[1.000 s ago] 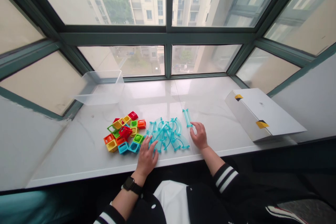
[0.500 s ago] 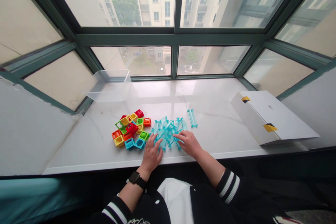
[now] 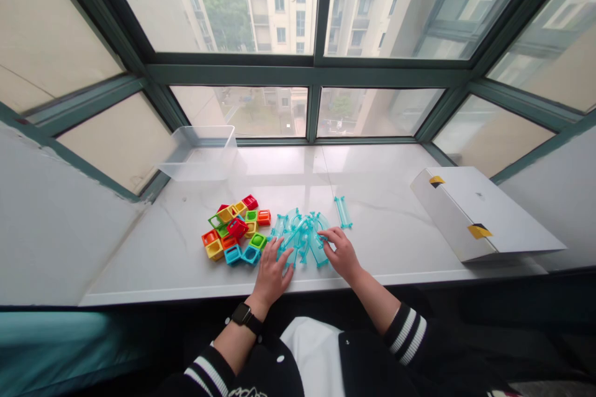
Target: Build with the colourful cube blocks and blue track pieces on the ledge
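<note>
A loose pile of translucent teal plastic pieces (image 3: 298, 229), some curved and some straight with small knobbed ends, lies on the white sill. My left hand (image 3: 272, 273) rests at the pile's near left side, fingers spread and touching its edge, with nothing gripped. At the right side of the pile, my right hand (image 3: 343, 254) has its thumb and fingertips closed on the edge of one teal piece; the fingers partly cover it. Left of the pile sits a heap of colourful hollow blocks (image 3: 237, 227) in red, yellow, green, orange and blue.
A single straight teal piece (image 3: 343, 212) lies apart, behind my right hand. A clear plastic bin (image 3: 200, 170) stands at the back left. On the right is a white box (image 3: 488, 211) with yellow-black tape. The sill's front edge (image 3: 395, 277) runs close to me.
My right hand has shifted slightly right, and its fingers have drawn in at the pile's edge, where a teal piece has moved. My left hand stays nearly where it was.
</note>
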A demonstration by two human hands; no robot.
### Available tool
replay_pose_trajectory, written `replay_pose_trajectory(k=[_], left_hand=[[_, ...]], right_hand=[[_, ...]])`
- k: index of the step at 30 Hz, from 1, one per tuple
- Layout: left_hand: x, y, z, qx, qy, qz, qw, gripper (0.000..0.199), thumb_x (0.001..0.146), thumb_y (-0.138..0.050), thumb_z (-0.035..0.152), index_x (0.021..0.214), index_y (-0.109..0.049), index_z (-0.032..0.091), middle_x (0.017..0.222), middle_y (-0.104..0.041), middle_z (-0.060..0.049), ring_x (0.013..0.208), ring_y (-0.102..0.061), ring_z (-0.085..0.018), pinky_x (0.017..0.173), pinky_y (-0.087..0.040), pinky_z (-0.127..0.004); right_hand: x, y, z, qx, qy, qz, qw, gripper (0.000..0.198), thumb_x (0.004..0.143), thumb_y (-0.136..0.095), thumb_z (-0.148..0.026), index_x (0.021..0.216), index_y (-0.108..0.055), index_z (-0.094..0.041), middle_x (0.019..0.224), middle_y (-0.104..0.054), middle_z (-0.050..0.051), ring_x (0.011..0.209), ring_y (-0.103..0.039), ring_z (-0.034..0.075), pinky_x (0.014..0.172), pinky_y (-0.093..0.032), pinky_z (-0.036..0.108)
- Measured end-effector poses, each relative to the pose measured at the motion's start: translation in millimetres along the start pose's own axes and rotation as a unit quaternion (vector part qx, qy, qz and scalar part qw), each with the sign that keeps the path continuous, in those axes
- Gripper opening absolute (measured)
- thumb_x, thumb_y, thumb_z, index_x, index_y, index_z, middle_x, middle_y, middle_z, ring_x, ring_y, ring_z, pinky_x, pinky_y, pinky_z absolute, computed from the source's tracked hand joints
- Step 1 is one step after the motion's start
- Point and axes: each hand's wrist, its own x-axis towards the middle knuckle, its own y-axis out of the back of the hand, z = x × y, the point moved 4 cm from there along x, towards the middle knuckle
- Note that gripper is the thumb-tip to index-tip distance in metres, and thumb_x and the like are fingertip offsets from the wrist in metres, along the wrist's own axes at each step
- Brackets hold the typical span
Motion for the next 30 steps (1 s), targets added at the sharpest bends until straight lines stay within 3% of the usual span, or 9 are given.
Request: replay_pose_trajectory(k=[5, 9, 16, 26, 30], left_hand=[[0.2, 0.5, 0.7, 0.004, 0.001, 0.000, 1.000, 0.040, 0.096, -0.063, 0.022, 0.136, -0.065, 0.024, 0.164, -0.046, -0.014, 0.159, -0.034, -0.037, 0.125, -0.039, -0.063], [-0.1, -0.5, 0.3, 0.005, 0.001, -0.004, 1.000, 0.041, 0.096, -0.062, 0.021, 0.137, -0.064, 0.025, 0.164, -0.047, -0.015, 0.159, -0.033, -0.037, 0.125, -0.038, -0.063], [-1.4, -2.5, -1.0, -0.001, 0.004, -0.004, 1.000, 0.045, 0.094, -0.062, 0.020, 0.138, -0.064, 0.027, 0.165, -0.046, -0.013, 0.160, -0.032, -0.037, 0.125, -0.039, -0.064], [0.1, -1.1, 1.8, 0.003, 0.004, -0.006, 1.000, 0.041, 0.095, -0.063, 0.022, 0.136, -0.065, 0.025, 0.164, -0.047, -0.014, 0.159, -0.034, -0.037, 0.126, -0.037, -0.064], [-0.2, -0.6, 1.1, 0.000, 0.004, -0.004, 1.000, 0.046, 0.094, -0.064, 0.023, 0.140, -0.063, 0.027, 0.165, -0.047, -0.013, 0.159, -0.034, -0.037, 0.126, -0.036, -0.065]], right_hand=[[1.6, 6.2, 12.5, 0.093, -0.099, 0.085, 0.987, 0.025, 0.100, -0.060, -0.036, 0.120, -0.072, -0.026, 0.115, -0.064, 0.007, 0.095, -0.072, 0.022, 0.089, -0.062, 0.039], [-1.7, 1.9, 32.9, 0.199, -0.217, 0.103, 0.950, 0.036, 0.096, -0.066, -0.049, 0.122, -0.069, -0.025, 0.124, -0.063, 0.006, 0.090, -0.075, 0.019, 0.088, -0.063, 0.040], [-5.1, -8.9, 51.6, 0.291, -0.318, 0.143, 0.891, 0.042, 0.088, -0.071, -0.049, 0.123, -0.065, -0.027, 0.099, -0.063, 0.001, 0.089, -0.076, 0.022, 0.081, -0.067, 0.040], [-2.6, -7.8, 56.8, 0.282, -0.300, 0.195, 0.890, 0.046, 0.085, -0.070, -0.051, 0.122, -0.066, -0.024, 0.096, -0.070, 0.002, 0.086, -0.073, 0.020, 0.080, -0.064, 0.037], [1.1, -3.1, 52.3, 0.315, -0.302, 0.197, 0.878, 0.046, 0.084, -0.072, -0.051, 0.121, -0.066, -0.025, 0.095, -0.070, 0.003, 0.086, -0.072, 0.020, 0.076, -0.062, 0.035]])
